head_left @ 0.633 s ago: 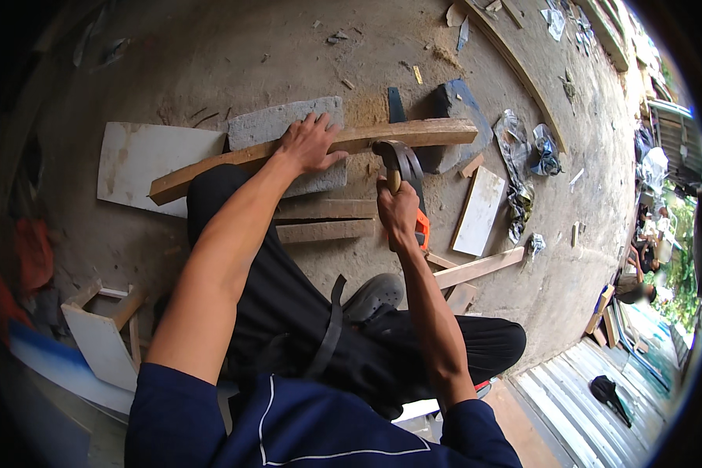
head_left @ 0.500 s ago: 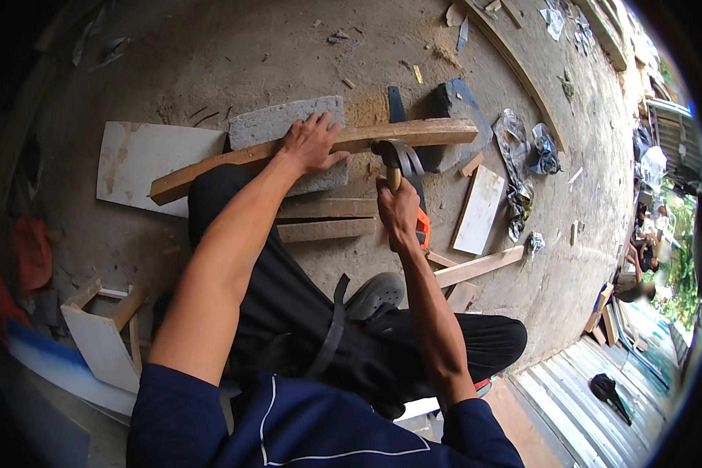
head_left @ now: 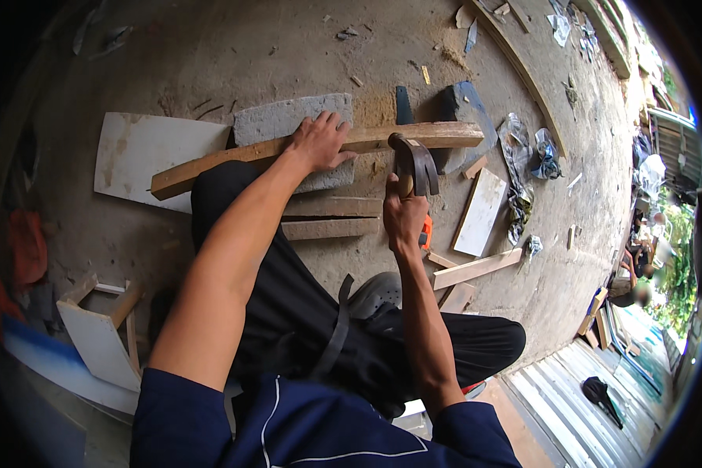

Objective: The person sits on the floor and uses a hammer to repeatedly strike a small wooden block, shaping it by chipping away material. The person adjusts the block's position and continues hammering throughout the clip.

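A long wooden beam (head_left: 402, 138) lies crosswise in front of me, over a grey concrete block (head_left: 288, 117) and a dark block (head_left: 469, 117) at its right end. My left hand (head_left: 317, 143) is wrapped over the middle of the beam, fingers across the far side and thumb on the near side. My right hand (head_left: 405, 214) is closed round the handle of a claw hammer (head_left: 417, 165). The hammer's head is near the beam's front edge, right of my left hand; whether it touches the wood I cannot tell. Part of the handle is hidden by my fingers.
A white board (head_left: 144, 160) lies at the left. Two wood pieces (head_left: 331, 228) lie near my knee. Partly hidden, a saw (head_left: 402, 105) with an orange handle is under the beam. Offcuts (head_left: 480, 210) and crumpled plastic (head_left: 516, 156) lie at right; a broken white wooden frame (head_left: 97, 335) stands lower left.
The hammer's head has tilted and looks larger, slightly nearer to me, and my right hand has shifted a little with it. My left hand keeps its place on the beam.
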